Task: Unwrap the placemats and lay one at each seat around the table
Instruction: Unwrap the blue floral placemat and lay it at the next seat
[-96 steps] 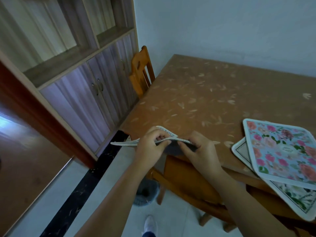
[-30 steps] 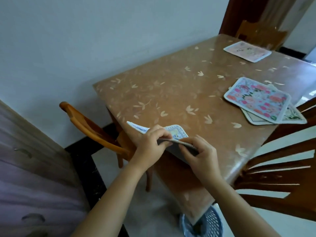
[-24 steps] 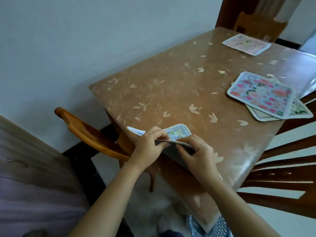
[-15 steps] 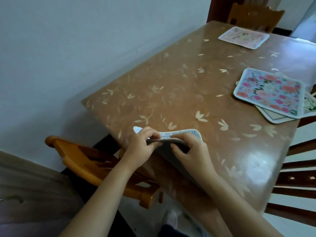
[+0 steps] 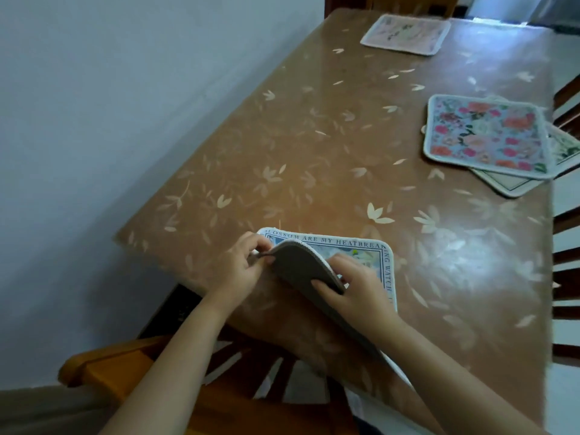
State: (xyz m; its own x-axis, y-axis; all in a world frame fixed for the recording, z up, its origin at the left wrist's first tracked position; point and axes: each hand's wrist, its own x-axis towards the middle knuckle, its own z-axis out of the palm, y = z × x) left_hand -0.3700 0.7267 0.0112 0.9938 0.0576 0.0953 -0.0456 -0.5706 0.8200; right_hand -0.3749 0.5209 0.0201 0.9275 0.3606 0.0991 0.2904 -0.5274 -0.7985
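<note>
Both my hands hold a blue-bordered placemat (image 5: 370,249) with printed lettering at the near end of the brown table (image 5: 314,146). Its far edge lies on the tabletop; the near part curls up, showing a grey underside. My left hand (image 5: 241,268) pinches its left edge and my right hand (image 5: 351,290) grips its near right part. A pink floral placemat (image 5: 483,136) lies on the right side on top of a pale one (image 5: 561,146). Another pale pink placemat (image 5: 408,32) lies flat at the far end.
An orange wooden chair (image 5: 131,375) stands under the table edge just below my arms. Dark chair backs (image 5: 565,277) line the right side. A white wall (image 5: 110,105) runs along the table's left side.
I walked around the corner to the table's short end. The placemat, held in the air before, has come down with its far edge on the tabletop.
</note>
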